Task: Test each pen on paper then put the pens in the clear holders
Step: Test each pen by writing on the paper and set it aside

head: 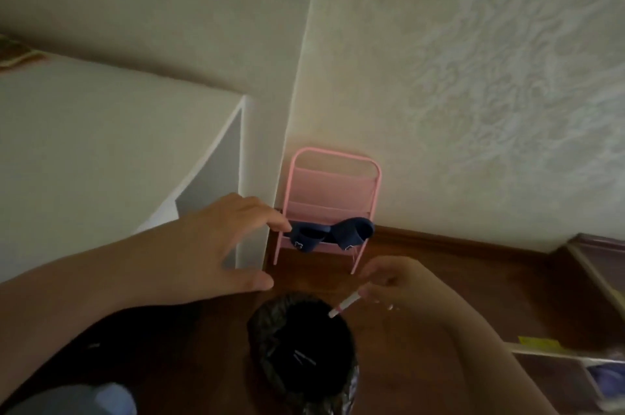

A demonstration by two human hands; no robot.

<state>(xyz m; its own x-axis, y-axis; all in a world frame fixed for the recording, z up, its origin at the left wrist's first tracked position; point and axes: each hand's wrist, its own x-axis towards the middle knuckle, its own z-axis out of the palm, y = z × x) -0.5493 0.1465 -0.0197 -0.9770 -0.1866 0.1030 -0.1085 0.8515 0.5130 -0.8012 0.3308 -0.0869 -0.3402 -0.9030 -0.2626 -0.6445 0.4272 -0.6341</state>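
Dim, soft-focus view, wide-angle edge distortion

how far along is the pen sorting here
Done: nothing checkable, since no paper or clear holders are in view. In hand: the right hand holds a pen above the black-lined bin; the left hand is open. Left: cannot tell.

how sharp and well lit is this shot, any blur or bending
Head view: dim, soft indoor light, no glare; the right hand and its pen are motion-blurred; the left hand is sharper; the bin interior is nearly black; wide-angle bending tilts the wall corner; the pink rack is fairly clear.
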